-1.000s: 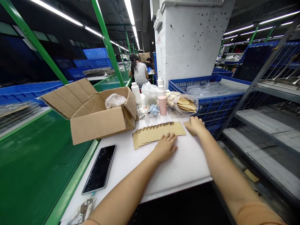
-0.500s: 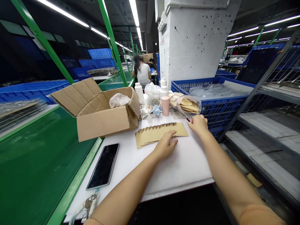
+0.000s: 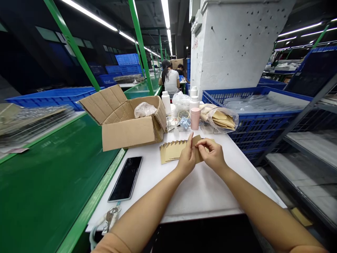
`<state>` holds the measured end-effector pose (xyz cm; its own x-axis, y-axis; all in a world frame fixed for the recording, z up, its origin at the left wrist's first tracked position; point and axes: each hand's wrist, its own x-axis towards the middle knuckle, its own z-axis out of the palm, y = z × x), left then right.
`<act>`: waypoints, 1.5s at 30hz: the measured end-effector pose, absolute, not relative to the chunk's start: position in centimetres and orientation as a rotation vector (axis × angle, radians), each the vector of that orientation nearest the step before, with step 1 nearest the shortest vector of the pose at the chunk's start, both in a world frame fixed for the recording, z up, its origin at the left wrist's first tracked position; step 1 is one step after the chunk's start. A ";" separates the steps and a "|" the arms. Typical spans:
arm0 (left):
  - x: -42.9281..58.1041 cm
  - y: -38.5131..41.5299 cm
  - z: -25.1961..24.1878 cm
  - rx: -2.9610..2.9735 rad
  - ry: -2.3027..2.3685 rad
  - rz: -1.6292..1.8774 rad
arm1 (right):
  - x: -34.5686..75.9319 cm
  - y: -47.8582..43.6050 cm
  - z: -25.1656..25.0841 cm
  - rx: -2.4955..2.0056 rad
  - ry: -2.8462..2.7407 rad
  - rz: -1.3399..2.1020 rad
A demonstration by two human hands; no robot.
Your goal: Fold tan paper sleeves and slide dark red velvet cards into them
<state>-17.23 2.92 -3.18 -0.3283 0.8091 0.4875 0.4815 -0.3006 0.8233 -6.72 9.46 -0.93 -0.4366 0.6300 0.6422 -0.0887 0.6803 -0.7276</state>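
Note:
A row of overlapping kraft paper envelopes (image 3: 172, 151) lies on the white table in front of me. My left hand (image 3: 187, 154) stands on edge over the row with its fingers pointing up and holds one envelope (image 3: 197, 140), tilted up from the others. My right hand (image 3: 211, 151) is pinched closed at the face of that envelope, close to the left thumb. Whatever sits between its fingertips is too small and hidden to make out. Behind the hands stands a pink bottle (image 3: 195, 118).
An open cardboard box (image 3: 129, 134) stands at the left and a phone (image 3: 125, 179) lies nearer. White bottles (image 3: 166, 102), a tape roll (image 3: 183, 115) and a bag of envelopes (image 3: 221, 118) line the back. A blue crate (image 3: 252, 121) stands to the right, beside metal shelves (image 3: 302, 168).
My right hand, holding a small dark red thing earlier, has moved left from the table's right side to meet my left hand. The left hand has turned upright, and one envelope is lifted.

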 end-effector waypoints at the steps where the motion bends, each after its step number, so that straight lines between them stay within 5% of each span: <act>1: -17.1 2.8 -3.2 1.669 1.664 1.626 | -6.6 9.4 -0.8 -0.454 -1.816 0.911; 12: -17.0 2.7 -3.2 1.968 1.661 1.506 | -6.4 8.7 -0.3 -0.538 -1.710 1.169; 45: -16.6 2.5 -3.0 1.953 1.637 1.505 | -6.2 8.7 0.0 -0.471 -1.780 1.128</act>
